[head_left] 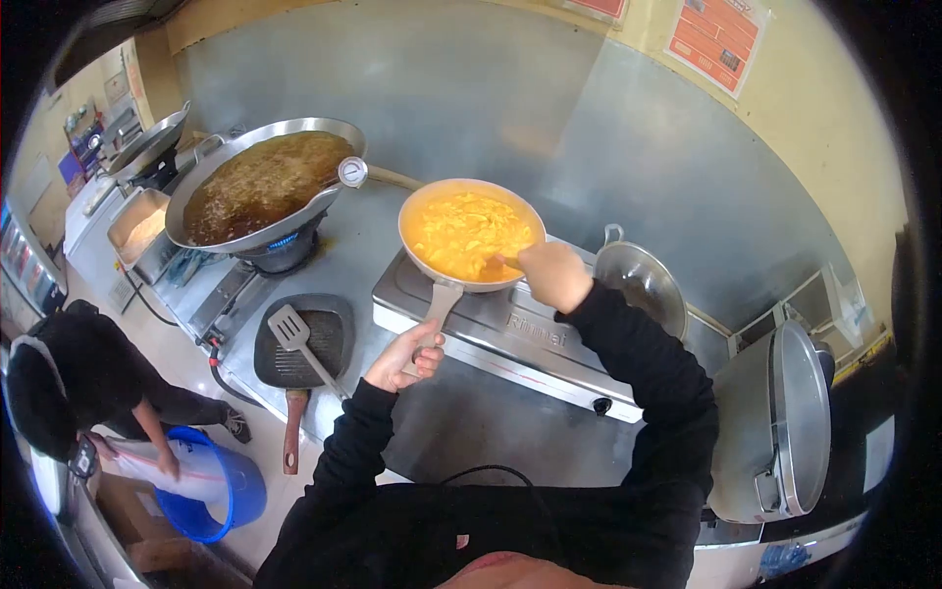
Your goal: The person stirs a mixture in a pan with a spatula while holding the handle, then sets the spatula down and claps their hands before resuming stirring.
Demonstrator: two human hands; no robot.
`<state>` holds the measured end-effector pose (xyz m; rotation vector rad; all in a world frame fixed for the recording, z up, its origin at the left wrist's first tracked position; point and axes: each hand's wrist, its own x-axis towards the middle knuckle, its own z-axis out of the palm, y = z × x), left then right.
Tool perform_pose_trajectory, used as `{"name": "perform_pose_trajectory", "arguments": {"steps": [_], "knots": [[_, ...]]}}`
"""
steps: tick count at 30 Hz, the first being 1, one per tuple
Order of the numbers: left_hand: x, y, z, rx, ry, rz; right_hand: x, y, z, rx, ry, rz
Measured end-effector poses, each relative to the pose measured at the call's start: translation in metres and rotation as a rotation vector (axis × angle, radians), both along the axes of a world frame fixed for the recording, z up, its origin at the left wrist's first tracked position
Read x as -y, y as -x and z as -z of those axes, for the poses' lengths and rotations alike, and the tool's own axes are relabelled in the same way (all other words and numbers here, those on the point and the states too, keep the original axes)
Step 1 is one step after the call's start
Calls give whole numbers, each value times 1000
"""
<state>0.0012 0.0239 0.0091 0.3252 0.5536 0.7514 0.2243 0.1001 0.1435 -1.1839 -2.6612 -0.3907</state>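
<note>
Steel counter (pixel 510 432): bare at its near edge, running far to the wall, with cookware on both sides.
Left hand (pixel 405 358): fingers curled around the pale handle of the frying pan (pixel 459 187), thumb along it, no gap showing.
Grill pan (pixel 329 334): on the counter left of the stove, a slotted turner (pixel 289 329) lying across it.
Portable stove (pixel 535 334): under the frying pan, knob (pixel 601 404) on its near face (whether a flame burns I cannot tell).
Right hand (pixel 554 275): fingers closed in a fist on a brownish utensil (pixel 509 262), its grip mostly hidden, its tip in the food at the pan's right side.
Yellow food (pixel 466 231): inside the frying pan, in soft, wet-looking folds (egg, by the look of it).
Stirring: seems the step in hand, with curds partly set, I judge.
Next stroke: calls for a steady left grip and a low sweep along the pan floor, gentle enough that nothing spills over the rim.
Large wok (pixel 348 135): farther left, full of bubbling brown oil, a dial thermometer (pixel 352 172) at its right rim.
Wall (pixel 471 88): metal sheeting, farthest back.
</note>
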Motion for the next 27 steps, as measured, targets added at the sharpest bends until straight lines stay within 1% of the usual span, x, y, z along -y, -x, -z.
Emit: {"name": "perform_pose_trajectory", "arguments": {"steps": [3, 6, 9, 12, 15, 16, 18, 20, 21, 23, 25, 27], "knots": [[1, -1, 0, 4, 7, -4, -34, 17, 7, -25, 33, 43], [-2, 2, 4, 1, -10, 24, -75, 27, 10, 69, 42, 205], [-5, 3, 11, 8, -14, 41, -106, 22, -7, -63, 226, 329], [-4, 4, 10, 12, -22, 44, -94, 12, -56, 45, 316, 403], [-4, 3, 9, 7, -31, 40, -50, 7, -95, 119, 242, 383], [-4, 2, 9, 4, -31, 37, -37, 5, -97, 133, 202, 316], [-1, 0, 5, 3, -12, 8, -11, 2, -90, 162, 121, 177], [0, -1, 3, 1, -6, -6, 10, 9, -75, 137, 116, 87], [0, -1, 3, 1, -12, -7, 15, 15, -66, 196, 114, 48], [0, -1, 3, 6, -14, -8, 7, 27, -34, 145, 68, -72], [1, -2, 2, 9, -4, -6, -4, 47, -8, 42, 80, -130], [2, -2, 0, -3, -17, -11, -24, 70, 11, -34, 76, -65]]}}
